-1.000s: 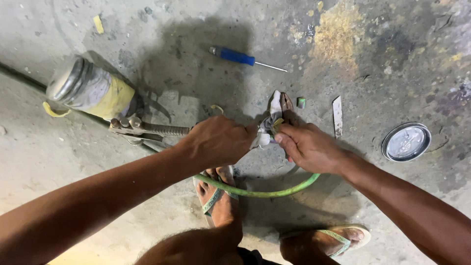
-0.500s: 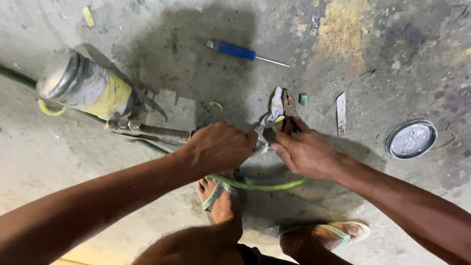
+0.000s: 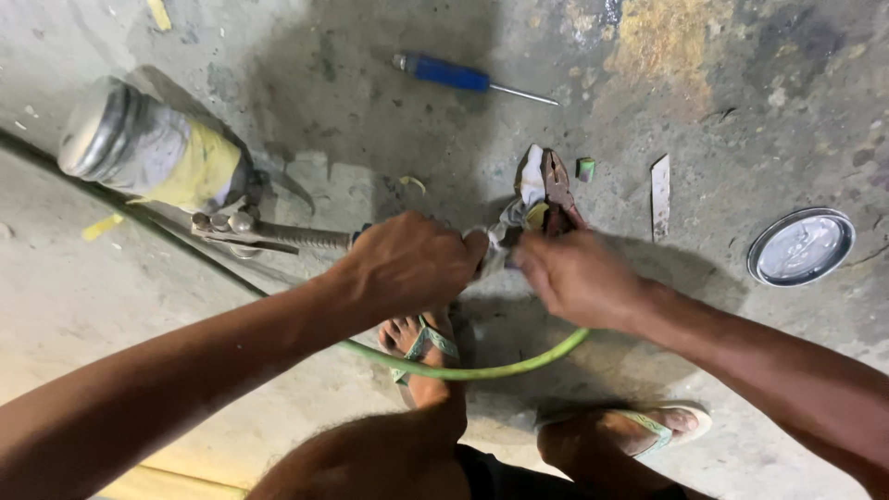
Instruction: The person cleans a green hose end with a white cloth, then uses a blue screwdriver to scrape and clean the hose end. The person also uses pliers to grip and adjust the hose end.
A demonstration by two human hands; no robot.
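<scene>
The left hand [image 3: 407,264] is curled shut around the end of a ribbed metal hose fitting [image 3: 296,238], its fingertips meeting a pale crumpled rag [image 3: 505,231]. The right hand [image 3: 579,276] pinches the same rag from the right side, fingers pressed together on it. Just beyond the hands, a pair of dark-handled pliers [image 3: 560,190] lies on the concrete floor [image 3: 722,93]. A thin green rubber hose [image 3: 482,370] loops under both wrists, passing over a sandalled foot [image 3: 421,356]. Far left stands a grey and yellow gas cylinder [image 3: 153,148]; farther off lies a blue-handled screwdriver [image 3: 454,74], and at right a round metal lid [image 3: 801,245].
</scene>
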